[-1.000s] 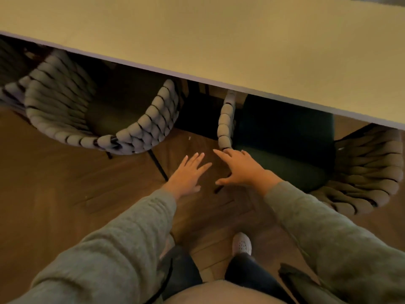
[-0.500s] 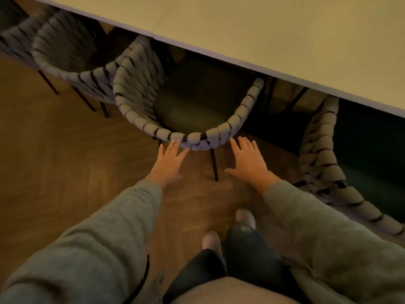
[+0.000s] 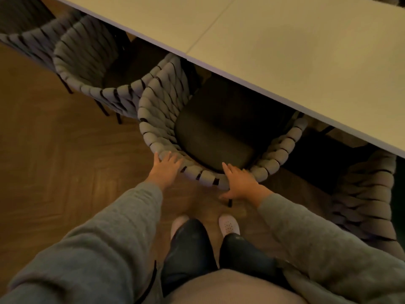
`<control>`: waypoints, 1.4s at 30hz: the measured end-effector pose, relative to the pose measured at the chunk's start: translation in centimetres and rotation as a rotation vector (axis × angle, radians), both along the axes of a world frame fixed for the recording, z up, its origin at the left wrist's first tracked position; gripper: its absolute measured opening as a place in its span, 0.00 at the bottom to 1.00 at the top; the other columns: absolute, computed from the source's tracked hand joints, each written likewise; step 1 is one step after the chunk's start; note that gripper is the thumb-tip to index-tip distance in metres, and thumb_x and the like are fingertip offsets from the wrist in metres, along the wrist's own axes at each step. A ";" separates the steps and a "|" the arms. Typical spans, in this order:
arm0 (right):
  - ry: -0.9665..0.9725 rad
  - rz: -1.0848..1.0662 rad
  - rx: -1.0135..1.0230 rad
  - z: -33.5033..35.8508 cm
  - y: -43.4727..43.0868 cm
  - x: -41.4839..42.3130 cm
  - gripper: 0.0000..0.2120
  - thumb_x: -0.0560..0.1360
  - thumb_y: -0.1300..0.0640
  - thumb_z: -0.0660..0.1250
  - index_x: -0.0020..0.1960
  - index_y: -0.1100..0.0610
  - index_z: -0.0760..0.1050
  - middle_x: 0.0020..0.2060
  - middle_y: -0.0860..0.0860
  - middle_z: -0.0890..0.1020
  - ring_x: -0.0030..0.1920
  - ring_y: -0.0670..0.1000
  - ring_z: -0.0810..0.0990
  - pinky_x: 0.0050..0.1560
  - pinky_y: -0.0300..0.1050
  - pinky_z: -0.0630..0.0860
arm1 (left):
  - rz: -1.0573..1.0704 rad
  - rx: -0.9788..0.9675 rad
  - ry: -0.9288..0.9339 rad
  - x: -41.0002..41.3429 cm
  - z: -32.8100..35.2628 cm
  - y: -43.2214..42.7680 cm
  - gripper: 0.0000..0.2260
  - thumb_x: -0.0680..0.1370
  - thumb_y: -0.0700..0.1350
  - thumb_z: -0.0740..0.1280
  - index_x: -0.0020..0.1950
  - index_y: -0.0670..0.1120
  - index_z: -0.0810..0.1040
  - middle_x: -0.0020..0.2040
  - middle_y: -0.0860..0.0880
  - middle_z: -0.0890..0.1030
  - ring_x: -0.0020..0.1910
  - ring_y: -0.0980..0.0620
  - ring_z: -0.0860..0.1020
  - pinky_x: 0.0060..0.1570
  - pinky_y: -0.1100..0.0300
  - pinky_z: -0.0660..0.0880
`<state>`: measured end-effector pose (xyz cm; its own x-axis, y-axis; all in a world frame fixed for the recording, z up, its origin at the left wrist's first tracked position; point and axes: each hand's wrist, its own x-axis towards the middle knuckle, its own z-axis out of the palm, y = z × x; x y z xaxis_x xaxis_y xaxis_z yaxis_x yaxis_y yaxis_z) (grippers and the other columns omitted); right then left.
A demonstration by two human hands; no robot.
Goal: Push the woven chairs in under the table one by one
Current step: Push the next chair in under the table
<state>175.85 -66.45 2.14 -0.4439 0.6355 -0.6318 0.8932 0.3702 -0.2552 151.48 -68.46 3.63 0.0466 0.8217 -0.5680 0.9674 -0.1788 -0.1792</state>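
Note:
A grey woven chair with a dark seat cushion stands right in front of me, its front half under the pale table. My left hand lies flat against the curved back rim on the left, fingers straight. My right hand rests on the same rim on the right, fingers extended over the weave and thumb spread below. A second woven chair stands to the left, touching the first. A third woven chair is at the right edge.
Herringbone wood floor spreads to the left and beneath me. My two feet in light shoes stand just behind the chair's thin black rear leg. The table edge runs diagonally from upper left to right.
I have moved left from the right-hand chair to the middle one. Both hands went from hovering in the air to resting on its back rim.

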 end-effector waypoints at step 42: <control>-0.176 -0.461 0.242 -2.9 -9.3 -7.8 0.12 0.77 0.57 0.61 0.60 0.50 0.73 0.50 0.49 0.79 0.54 0.53 0.76 0.58 0.50 0.64 | -0.807 -0.303 0.001 -7.7 -1.3 6.7 0.23 0.79 0.45 0.63 0.73 0.52 0.65 0.65 0.47 0.75 0.62 0.45 0.74 0.58 0.49 0.71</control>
